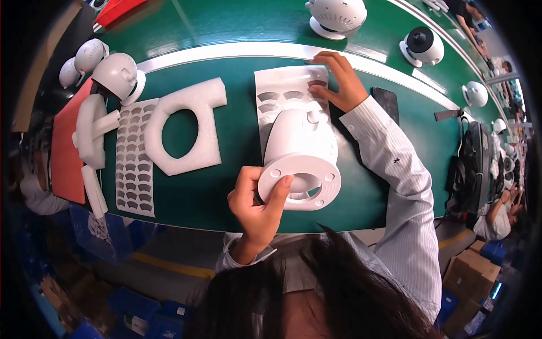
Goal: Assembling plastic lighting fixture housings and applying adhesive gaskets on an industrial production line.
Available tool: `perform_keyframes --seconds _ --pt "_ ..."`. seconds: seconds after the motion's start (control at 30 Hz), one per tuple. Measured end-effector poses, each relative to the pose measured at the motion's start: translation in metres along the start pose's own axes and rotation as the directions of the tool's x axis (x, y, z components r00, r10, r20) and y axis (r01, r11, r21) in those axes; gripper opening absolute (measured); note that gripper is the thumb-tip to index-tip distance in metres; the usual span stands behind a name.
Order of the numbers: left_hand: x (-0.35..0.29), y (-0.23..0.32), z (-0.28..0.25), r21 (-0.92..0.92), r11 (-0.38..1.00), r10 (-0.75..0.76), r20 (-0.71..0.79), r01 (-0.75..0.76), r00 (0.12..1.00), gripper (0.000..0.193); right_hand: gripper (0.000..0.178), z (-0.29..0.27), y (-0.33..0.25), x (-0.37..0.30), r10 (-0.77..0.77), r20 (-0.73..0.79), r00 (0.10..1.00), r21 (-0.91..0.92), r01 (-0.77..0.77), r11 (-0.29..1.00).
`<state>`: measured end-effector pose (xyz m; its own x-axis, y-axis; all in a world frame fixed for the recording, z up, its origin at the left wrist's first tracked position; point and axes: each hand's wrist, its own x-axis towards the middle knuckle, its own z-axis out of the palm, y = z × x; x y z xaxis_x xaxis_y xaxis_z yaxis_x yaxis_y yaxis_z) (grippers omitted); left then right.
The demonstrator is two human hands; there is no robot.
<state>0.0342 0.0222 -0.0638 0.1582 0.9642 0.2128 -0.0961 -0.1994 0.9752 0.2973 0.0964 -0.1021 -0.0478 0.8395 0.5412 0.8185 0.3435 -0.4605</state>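
Observation:
My left hand (255, 210) grips a white rounded camera (302, 135) by its ring-shaped base, thumb pressed on the base's underside. The camera is tilted so that this underside, with its round opening and small pads, faces me. Beyond it lies a white sheet of grey curved stickers (276, 81), partly hidden by the camera. Over the sheet's far right corner reaches my right hand (341, 82), thumb and forefinger apart. The thumb is close to a grey sticker; whether it touches the sheet I cannot tell.
A white foam cutout (212, 133) and a second sticker sheet (135, 178) lie left on the green table. White foam pieces (90, 133) rest by a red mat (65, 150). Finished-looking white cameras (337, 17) stand on the green belt beyond. A dark flat slab (387, 104) lies right.

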Motion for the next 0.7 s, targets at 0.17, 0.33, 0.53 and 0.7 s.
perform_keyframes --seconds 0.17,0.33,0.53,0.7 --pt "-0.001 0.003 0.000 0.019 1.000 -0.002 0.018 0.002 1.000 0.021 0.035 0.003 0.013 -0.013 0.036 0.194 0.980 -0.001 -0.036 0.999" --pt "0.000 0.002 -0.001 0.042 0.999 0.018 0.023 -0.019 1.000 0.021 0.029 0.002 0.000 -0.015 0.073 0.171 0.983 -0.058 -0.064 0.996" --pt "0.000 0.001 -0.003 0.049 0.998 0.024 0.031 -0.026 0.999 0.021 0.020 -0.009 -0.015 -0.003 0.221 0.125 0.967 0.008 -0.224 0.975" --pt "0.001 0.000 -0.002 0.057 0.998 0.025 0.048 -0.028 0.999 0.022 0.014 -0.015 -0.007 0.003 0.083 0.231 0.969 0.028 -0.092 0.995"
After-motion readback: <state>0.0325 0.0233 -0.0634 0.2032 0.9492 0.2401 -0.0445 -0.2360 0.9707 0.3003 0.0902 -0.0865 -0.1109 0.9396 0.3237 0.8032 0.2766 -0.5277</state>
